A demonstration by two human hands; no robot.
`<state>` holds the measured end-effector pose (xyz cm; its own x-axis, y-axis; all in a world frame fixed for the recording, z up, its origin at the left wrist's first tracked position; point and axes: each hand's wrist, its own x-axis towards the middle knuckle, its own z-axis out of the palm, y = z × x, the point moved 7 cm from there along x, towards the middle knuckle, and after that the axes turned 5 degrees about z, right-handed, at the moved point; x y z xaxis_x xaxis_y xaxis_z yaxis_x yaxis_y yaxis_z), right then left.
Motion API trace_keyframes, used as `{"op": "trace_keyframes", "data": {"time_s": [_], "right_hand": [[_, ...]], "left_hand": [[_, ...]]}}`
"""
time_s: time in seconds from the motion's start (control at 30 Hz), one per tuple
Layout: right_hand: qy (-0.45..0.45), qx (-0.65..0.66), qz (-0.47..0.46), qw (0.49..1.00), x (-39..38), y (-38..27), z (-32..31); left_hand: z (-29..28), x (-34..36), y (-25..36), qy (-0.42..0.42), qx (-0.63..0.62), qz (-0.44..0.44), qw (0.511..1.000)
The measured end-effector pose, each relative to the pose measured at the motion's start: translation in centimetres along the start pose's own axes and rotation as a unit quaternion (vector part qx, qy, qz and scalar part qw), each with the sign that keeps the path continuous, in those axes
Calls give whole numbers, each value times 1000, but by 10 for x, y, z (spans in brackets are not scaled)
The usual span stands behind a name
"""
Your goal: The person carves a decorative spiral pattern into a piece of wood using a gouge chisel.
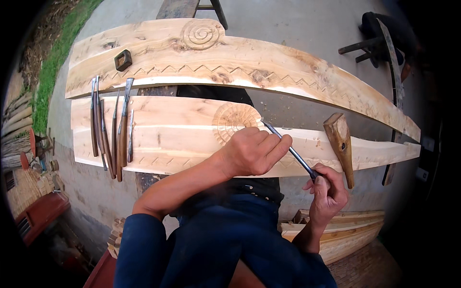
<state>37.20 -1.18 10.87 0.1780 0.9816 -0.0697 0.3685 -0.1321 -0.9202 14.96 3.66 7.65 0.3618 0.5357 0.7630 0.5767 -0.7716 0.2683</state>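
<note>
My left hand (259, 151) is closed around the metal shaft of a carving chisel (301, 161), near its blade. My right hand (330, 189) grips the dark handle at the chisel's other end. The blade tip touches or nearly touches the right edge of a round carved rosette (235, 115) on the nearer pale wooden board (173, 113). My left hand covers the rosette's lower right part. A zigzag line is cut along this board's near side. To the right, a wooden mallet (339, 139) lies across the same board, its handle toward me.
Several chisels (123, 129) lie at the near board's left end. Beyond is a longer board (158, 53) with a carved spiral (201, 34) and a small dark square block (123, 60). A bench (177, 8) stands at the back; more planks (345, 235) lie lower right.
</note>
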Motion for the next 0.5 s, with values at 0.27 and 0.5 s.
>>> {"op": "trace_keyframes", "data": {"time_s": [0.27,0.5], "right_hand": [[-99,-121,-45,987,18,10,39],[-194,-245,-84,946,54,-6,55]], "left_hand": [[25,-21,-9,-101,-31,22,994],[40,-33,-25,-142,-67,-57,986]]}}
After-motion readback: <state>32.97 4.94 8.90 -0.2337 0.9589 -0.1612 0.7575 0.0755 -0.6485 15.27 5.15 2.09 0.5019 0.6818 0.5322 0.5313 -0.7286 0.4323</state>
